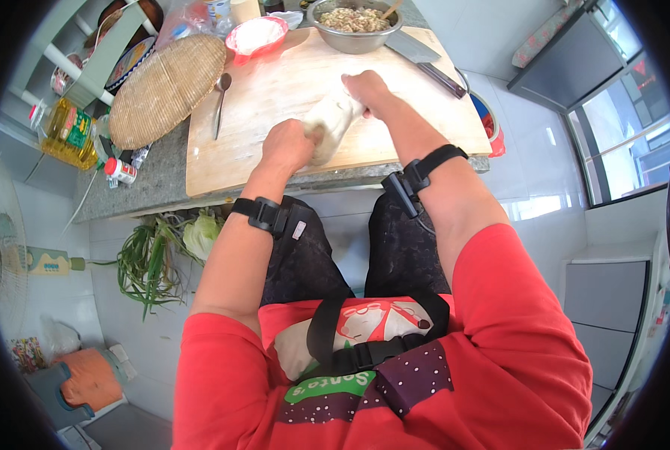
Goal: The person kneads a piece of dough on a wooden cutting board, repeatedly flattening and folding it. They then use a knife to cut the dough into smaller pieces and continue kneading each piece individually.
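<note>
A pale lump of dough (335, 121) stretches between my two hands over a large wooden board (245, 152). My left hand (287, 145) grips its near-left end, fingers curled in. At the far-right end, my right hand (367, 93) holds the dough with the fingers partly hidden. The dough looks slightly blurred, and whether it touches the board is hard to tell. Beyond my hands stands a steel bowl (349, 44) of chopped filling (352, 19) with a wooden utensil in it. A cleaver (425, 59) lies right of the bowl, its dark handle towards the board's right edge.
A metal spoon (221, 104) lies on the board's left side. Behind it sits a red bowl of white powder (256, 36). A round woven tray (169, 90), an oil bottle (70, 135) and a red-capped jar (121, 170) stand left. Green onions (149, 264) and a cabbage (201, 235) are below the counter.
</note>
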`<state>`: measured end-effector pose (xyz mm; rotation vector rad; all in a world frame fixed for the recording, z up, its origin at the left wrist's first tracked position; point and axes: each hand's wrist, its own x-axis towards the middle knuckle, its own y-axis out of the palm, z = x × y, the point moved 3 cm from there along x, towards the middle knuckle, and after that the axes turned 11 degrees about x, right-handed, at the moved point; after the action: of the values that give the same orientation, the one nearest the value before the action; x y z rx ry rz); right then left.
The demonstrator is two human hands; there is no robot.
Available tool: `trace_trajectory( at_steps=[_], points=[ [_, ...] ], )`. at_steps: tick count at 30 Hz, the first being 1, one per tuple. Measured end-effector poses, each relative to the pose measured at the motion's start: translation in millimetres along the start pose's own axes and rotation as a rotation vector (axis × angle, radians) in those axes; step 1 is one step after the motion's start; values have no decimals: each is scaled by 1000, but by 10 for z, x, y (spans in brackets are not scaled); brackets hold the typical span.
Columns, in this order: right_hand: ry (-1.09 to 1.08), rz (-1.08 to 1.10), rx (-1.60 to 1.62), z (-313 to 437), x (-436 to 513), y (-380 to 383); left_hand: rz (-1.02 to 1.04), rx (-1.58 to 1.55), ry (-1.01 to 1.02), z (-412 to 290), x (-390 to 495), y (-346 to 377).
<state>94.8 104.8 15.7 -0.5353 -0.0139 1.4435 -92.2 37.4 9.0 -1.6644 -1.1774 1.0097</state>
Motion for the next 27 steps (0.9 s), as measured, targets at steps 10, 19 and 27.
trace_trajectory(
  at_steps=[10, 19, 27],
  points=[
    [-511, -48, -482, 419, -304, 465, -231, -559, -11, 72, 18, 407],
    [-789, -92, -832, 134, -758, 659, 173, -738, 6, 422, -100, 66],
    [-722, -198, -814, 9, -201, 630, -364, -635, -135, 1186, -22, 134]
  ],
)
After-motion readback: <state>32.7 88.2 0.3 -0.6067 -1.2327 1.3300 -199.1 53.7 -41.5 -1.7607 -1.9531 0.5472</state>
